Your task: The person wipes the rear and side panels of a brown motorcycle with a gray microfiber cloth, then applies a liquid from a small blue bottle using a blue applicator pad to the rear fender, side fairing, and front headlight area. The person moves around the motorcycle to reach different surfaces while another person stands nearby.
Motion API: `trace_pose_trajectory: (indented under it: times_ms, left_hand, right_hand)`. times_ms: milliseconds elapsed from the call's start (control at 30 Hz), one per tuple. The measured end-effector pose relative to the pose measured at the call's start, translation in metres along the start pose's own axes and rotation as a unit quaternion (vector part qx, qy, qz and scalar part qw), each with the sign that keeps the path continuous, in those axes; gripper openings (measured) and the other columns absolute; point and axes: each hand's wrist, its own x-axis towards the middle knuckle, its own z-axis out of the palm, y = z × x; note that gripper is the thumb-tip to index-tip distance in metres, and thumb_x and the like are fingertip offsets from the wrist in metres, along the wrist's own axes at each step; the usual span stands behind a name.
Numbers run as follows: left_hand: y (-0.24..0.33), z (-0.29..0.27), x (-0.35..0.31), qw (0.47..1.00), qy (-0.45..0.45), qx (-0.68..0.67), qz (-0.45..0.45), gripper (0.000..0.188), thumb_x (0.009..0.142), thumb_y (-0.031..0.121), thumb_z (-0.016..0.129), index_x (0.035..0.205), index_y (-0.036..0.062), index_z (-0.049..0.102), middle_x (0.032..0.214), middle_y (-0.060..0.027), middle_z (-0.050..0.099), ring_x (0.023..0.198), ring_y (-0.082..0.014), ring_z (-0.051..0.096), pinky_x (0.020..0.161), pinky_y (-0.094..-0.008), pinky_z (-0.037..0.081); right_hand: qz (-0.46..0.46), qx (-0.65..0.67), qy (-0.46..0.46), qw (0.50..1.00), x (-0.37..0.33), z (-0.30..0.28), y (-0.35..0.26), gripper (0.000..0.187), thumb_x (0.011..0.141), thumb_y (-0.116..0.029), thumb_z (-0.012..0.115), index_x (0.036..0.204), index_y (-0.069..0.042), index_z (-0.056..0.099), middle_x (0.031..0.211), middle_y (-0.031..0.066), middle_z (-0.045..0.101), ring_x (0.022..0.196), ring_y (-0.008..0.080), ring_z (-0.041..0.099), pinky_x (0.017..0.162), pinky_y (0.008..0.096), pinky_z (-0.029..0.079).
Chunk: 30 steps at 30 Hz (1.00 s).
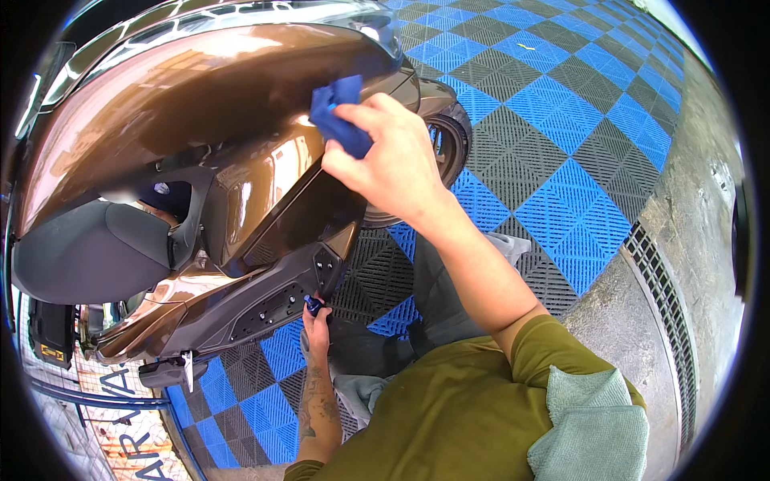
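A large scooter with glossy brown bodywork (265,80) fills the left and top of the view. My right hand (385,156) is closed on a folded dark blue cloth (343,116), pinched between thumb and fingers. The cloth is against or just over the brown panel near the front wheel (449,140); I cannot tell whether it touches. Lower down, beside the black footboard (277,309), my left hand (318,329) grips a small dark blue bottle (312,304) by its body. Part of the bottle is hidden by the fingers.
A dark grey seat (92,248) belongs to the scooter. Under it spreads a floor of blue and black slotted tiles (573,204). A metal drain grate (662,309) and concrete run along the right. A grey-green towel (593,429) lies over my right shoulder.
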Motion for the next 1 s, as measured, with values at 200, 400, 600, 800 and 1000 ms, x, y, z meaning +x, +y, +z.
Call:
trace_pose_trajectory:
  times_ms: [200,400,600,800,1000]
  left_hand:
    - [0.007,0.003,-0.003,0.999,0.022,0.024,-0.015,0.022,0.075,0.002,0.063,0.097,0.0023,0.057,0.101,-0.0014,0.058,0.092,-0.0126,0.051,0.089,-0.0262,0.039]
    - [0.003,0.007,0.011,0.999,-0.003,0.031,-0.014,0.024,0.075,0.001,0.064,0.098,0.0032,0.057,0.093,0.0012,0.054,0.085,-0.0108,0.050,0.083,-0.0252,0.041]
    - [0.000,0.007,0.011,0.999,-0.004,0.043,0.007,0.022,0.075,0.002,0.065,0.096,0.0043,0.057,0.090,0.0013,0.053,0.082,-0.0104,0.049,0.078,-0.0254,0.041]
    - [0.005,0.010,0.012,0.999,0.008,0.048,-0.020,0.021,0.075,0.004,0.065,0.095,0.0055,0.057,0.086,0.0020,0.053,0.078,-0.0098,0.049,0.073,-0.0257,0.041]
    - [0.006,0.012,0.011,0.998,0.015,0.053,-0.042,0.022,0.075,0.006,0.065,0.096,0.0062,0.057,0.085,0.0026,0.054,0.076,-0.0096,0.051,0.071,-0.0257,0.042]
  right_hand:
    - [0.227,0.018,0.000,0.974,0.026,-0.030,0.046,0.040,0.069,-0.024,0.073,0.098,0.004,0.074,0.089,0.0214,0.072,0.080,0.0232,0.072,0.073,0.0351,0.056]
    - [-0.045,-0.006,-0.033,0.998,0.011,-0.012,0.033,0.046,0.067,-0.029,0.075,0.100,0.002,0.074,0.092,0.0226,0.071,0.086,0.0342,0.070,0.083,0.0381,0.056]
    - [0.194,0.046,-0.025,0.980,0.044,-0.031,0.133,0.048,0.065,-0.037,0.072,0.093,0.003,0.075,0.081,0.0224,0.072,0.079,0.0301,0.073,0.078,0.0375,0.057]
    - [0.192,0.151,-0.035,0.969,0.046,-0.046,0.121,0.044,0.071,-0.034,0.072,0.092,0.005,0.074,0.075,0.0190,0.073,0.076,0.0239,0.074,0.075,0.0362,0.058]
    - [0.174,0.236,-0.058,0.954,0.027,-0.043,0.115,0.044,0.067,-0.028,0.075,0.100,0.001,0.076,0.076,0.0161,0.073,0.071,0.0175,0.071,0.070,0.0322,0.056]
